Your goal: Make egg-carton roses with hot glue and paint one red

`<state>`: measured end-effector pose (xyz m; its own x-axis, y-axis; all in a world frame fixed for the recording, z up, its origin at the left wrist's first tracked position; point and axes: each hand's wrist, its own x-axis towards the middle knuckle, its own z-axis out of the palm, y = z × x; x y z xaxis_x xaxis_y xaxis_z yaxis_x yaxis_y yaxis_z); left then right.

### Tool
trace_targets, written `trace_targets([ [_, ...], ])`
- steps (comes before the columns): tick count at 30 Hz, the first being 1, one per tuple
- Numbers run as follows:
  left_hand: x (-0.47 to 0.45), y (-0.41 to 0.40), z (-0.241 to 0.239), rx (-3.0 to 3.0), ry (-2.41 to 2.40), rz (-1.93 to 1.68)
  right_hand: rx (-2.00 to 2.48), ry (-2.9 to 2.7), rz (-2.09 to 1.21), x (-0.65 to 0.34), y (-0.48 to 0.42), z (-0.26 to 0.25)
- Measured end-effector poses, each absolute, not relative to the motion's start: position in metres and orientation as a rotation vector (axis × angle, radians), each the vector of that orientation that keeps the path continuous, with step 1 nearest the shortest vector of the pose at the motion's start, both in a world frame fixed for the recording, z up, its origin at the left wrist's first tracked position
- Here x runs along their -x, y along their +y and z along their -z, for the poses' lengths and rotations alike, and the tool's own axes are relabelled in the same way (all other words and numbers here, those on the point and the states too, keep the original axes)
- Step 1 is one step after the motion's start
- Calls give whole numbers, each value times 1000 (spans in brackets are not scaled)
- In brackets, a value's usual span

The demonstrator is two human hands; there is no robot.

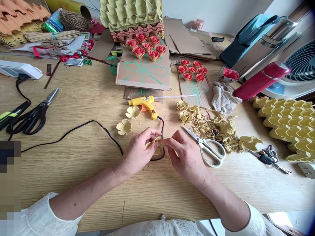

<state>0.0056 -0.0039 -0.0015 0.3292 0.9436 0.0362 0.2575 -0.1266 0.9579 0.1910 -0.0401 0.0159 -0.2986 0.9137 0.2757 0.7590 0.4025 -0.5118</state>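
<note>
A pale yellow flower cut from egg-carton pulp is held low over the table, partly hidden by fingers. My left hand pinches it between thumb and fingers. From the other side, my right hand has its thumb and index fingertip closed at a petal's edge. Just beyond lie two open pulp flowers, one nearer and one farther. Behind my hands rests a yellow hot glue gun with a glue stick in its back. White-handled scissors lie beside my right hand.
Pulp scraps and two rolled yellow flowers lie to the right, near keys. Red flowers stand on cardboard at the back. Black scissors lie left. The glue gun's black cord crosses the table.
</note>
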Motion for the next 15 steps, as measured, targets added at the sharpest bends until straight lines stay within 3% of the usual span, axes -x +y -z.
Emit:
trace_targets([
  [15, -6, -3, -2, -1582, 1097, -871, 1376, -2118, -309, -193, -39, -14],
])
